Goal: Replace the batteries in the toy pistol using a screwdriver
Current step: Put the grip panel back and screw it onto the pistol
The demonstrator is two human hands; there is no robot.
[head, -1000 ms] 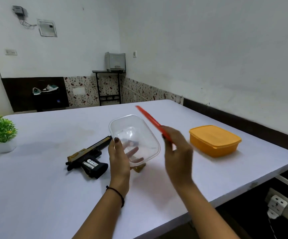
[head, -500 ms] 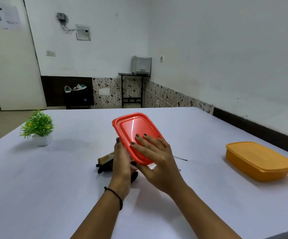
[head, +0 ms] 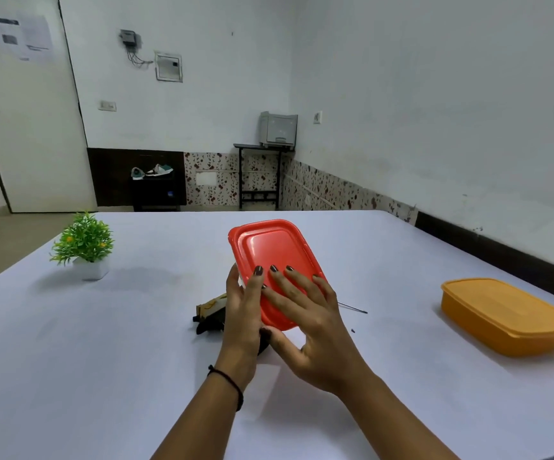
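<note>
A clear container with a red lid (head: 269,250) is held tilted above the table in front of me. My left hand (head: 240,313) grips its left side, fingers wrapped behind it. My right hand (head: 305,317) lies flat on the lid, fingers straight and pressing on it, thumb under the near edge. The black and tan toy pistol (head: 209,313) lies on the white table (head: 102,360) behind my left hand, mostly hidden. A thin screwdriver shaft (head: 353,307) pokes out to the right of my right hand. A tiny dark speck (head: 353,331) lies near it.
An orange lidded container (head: 504,313) sits at the table's right side. A small green plant in a white pot (head: 84,249) stands at the far left. The table's right edge runs close to the wall.
One second ago the clear container was uncovered and my right hand held the red lid apart on edge. Now the lid sits on the container with my right hand flat on it.
</note>
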